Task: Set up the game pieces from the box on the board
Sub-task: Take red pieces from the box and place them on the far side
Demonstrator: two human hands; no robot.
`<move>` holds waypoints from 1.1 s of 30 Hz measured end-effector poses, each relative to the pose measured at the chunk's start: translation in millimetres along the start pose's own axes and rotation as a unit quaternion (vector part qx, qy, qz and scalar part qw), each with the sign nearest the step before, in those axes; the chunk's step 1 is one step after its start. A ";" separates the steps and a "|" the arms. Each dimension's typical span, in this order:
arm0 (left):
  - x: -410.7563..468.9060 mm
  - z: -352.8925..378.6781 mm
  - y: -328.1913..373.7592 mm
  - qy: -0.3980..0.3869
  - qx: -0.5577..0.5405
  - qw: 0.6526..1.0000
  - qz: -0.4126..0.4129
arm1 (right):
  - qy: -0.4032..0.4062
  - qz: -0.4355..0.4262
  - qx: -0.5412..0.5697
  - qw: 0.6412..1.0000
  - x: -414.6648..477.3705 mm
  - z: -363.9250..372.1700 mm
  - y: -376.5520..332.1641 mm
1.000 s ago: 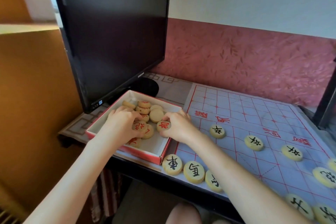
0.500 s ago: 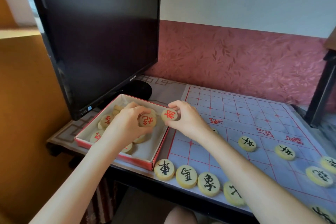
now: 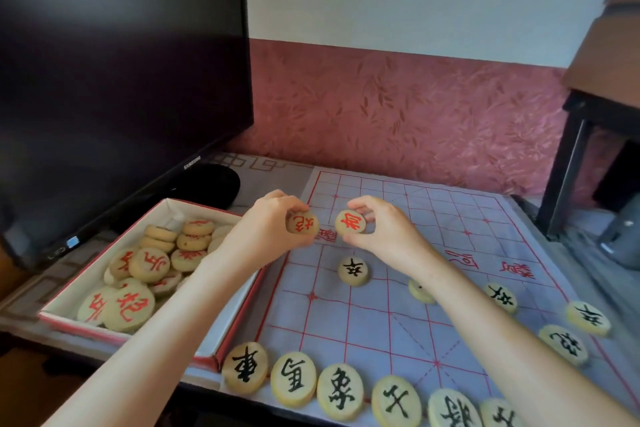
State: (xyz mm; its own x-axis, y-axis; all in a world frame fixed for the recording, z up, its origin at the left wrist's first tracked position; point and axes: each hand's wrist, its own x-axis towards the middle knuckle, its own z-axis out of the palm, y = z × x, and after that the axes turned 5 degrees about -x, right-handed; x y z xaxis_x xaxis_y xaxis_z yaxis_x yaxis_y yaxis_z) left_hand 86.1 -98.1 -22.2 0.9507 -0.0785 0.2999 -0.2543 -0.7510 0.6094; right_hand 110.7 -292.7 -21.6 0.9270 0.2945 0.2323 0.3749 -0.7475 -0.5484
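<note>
A pale grid board (image 3: pixel 398 319) with red lines lies on the table. Black-lettered round pieces (image 3: pixel 293 383) line its near edge, and more stand further in, such as one (image 3: pixel 353 270) below my hands. The red-rimmed box (image 3: pixel 228 333) at the left holds several red-lettered pieces (image 3: pixel 152 265). My left hand (image 3: pixel 266 236) pinches one red-lettered piece (image 3: pixel 302 224) above the board's left edge. My right hand (image 3: pixel 384 232) pinches another red-lettered piece (image 3: pixel 350 222) beside it. Both pieces are held in the air, faces toward me.
A black monitor (image 3: pixel 114 80) on a round base (image 3: pixel 207 184) stands behind the box. A red patterned wall (image 3: pixel 415 114) runs behind the board. Dark furniture (image 3: pixel 588 135) stands at the right edge of the table.
Both hands have lifted out of the box, each with a red-lettered piece, and moved right to above the board's left side. The view has shifted right.
</note>
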 end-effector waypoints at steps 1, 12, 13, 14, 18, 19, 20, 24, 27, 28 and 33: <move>7.8 4.7 3.1 -0.004 0.003 1.000 0.000 | -0.001 0.006 -0.003 1.000 2.3 -4.1 7.9; 96.4 61.0 27.1 -0.065 -0.027 0.997 -0.012 | 0.002 0.083 0.038 0.996 78.7 -31.8 102.9; 103.8 64.3 27.1 -0.068 -0.029 0.997 -0.017 | 0.002 0.088 0.043 0.995 90.3 -30.4 109.3; 110.4 67.1 26.9 -0.067 -0.031 0.997 -0.019 | 0.000 0.092 0.046 0.995 102.4 -27.8 115.1; 125.4 76.2 24.6 -0.057 -0.038 0.998 -0.017 | -0.011 0.082 0.032 0.996 149.9 -14.0 125.8; 128.1 78.3 22.2 -0.058 -0.041 0.997 -0.017 | -0.015 0.077 0.028 0.996 160.8 -10.6 125.6; 131.1 80.3 19.1 -0.061 -0.042 0.997 -0.017 | -0.018 0.075 0.026 0.997 171.4 -7.1 125.9; 139.9 86.0 6.2 -0.072 -0.042 0.996 -0.023 | -0.031 0.082 0.009 0.996 203.1 6.1 129.3; 142.3 86.9 -1.8 -0.077 -0.031 0.996 -0.025 | -0.026 0.083 0.007 0.996 215.5 14.2 133.7; 143.6 85.4 -3.9 -0.077 -0.030 0.996 -0.028 | -0.022 0.084 0.010 0.996 218.2 15.9 135.2; 153.0 70.1 -17.4 -0.041 -0.032 0.997 -0.050 | -0.017 0.091 0.017 0.996 223.7 20.9 142.0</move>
State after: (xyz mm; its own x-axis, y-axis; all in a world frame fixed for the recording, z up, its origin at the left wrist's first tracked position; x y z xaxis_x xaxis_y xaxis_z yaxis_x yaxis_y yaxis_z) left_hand 248.4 -143.0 -38.3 0.9824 -0.0603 0.1765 -0.1659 -0.7152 0.6789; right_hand 371.5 -320.5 -64.3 0.9792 0.1767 0.1002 0.2009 -0.7693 -0.6064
